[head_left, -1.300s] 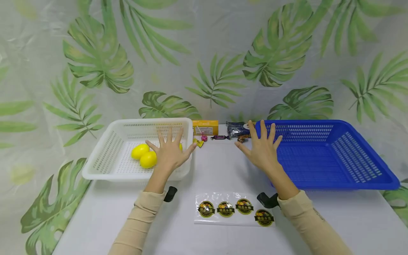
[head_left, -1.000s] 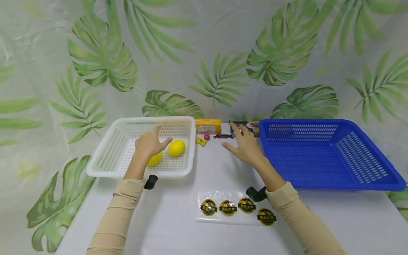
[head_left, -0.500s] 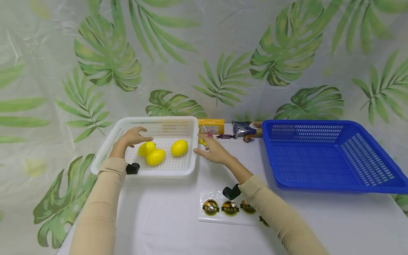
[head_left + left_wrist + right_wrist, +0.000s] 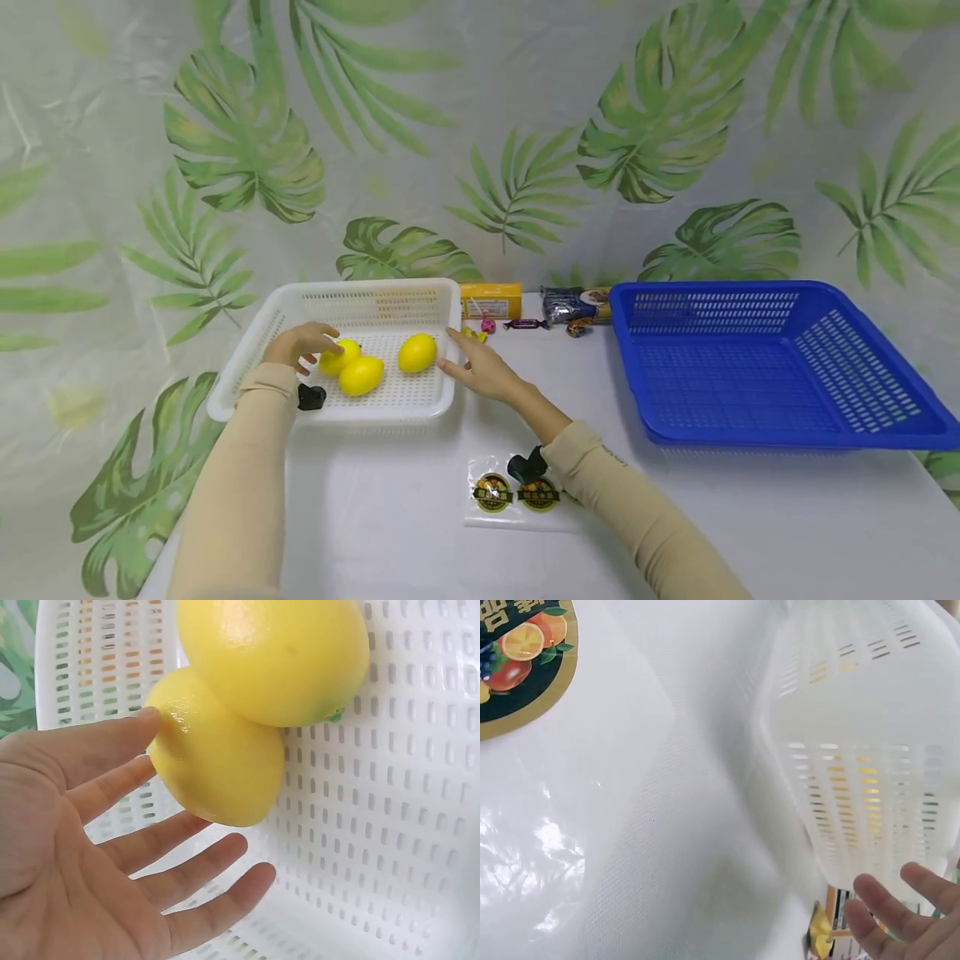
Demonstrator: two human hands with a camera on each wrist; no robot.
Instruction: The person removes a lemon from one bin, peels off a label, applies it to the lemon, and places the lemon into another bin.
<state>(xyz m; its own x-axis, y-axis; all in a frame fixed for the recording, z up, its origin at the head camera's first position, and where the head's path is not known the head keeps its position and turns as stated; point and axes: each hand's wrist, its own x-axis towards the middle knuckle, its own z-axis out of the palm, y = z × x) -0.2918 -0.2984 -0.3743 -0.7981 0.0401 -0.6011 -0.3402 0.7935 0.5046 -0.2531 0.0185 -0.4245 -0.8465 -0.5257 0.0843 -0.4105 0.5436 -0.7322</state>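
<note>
A white perforated basket (image 4: 360, 288) at the left holds three yellow lemons. My left hand (image 4: 297, 342) reaches into it from the left side, beside the leftmost lemon (image 4: 339, 357). In the left wrist view the left hand (image 4: 112, 862) is spread, its thumb tip touching that lemon (image 4: 214, 761), with a second lemon (image 4: 277, 652) pressed against it. A third lemon (image 4: 417, 352) lies apart to the right. My right hand (image 4: 480, 372) lies with straight fingers just outside the basket's right wall (image 4: 855, 750); its fingertips (image 4: 889, 911) show below that wall.
A large blue basket (image 4: 750, 288) stands at the right. A clear sheet of round fruit stickers (image 4: 510, 496) lies near the table's front, partly under my right forearm. At the back sit a yellow box (image 4: 491, 300), a dark snack packet (image 4: 573, 303) and small wrapped candies (image 4: 525, 323).
Both hands moved left. The left hand went from above the basket down to the leftmost lemon. The right hand left the blue basket's side and came to the white basket's right wall.
</note>
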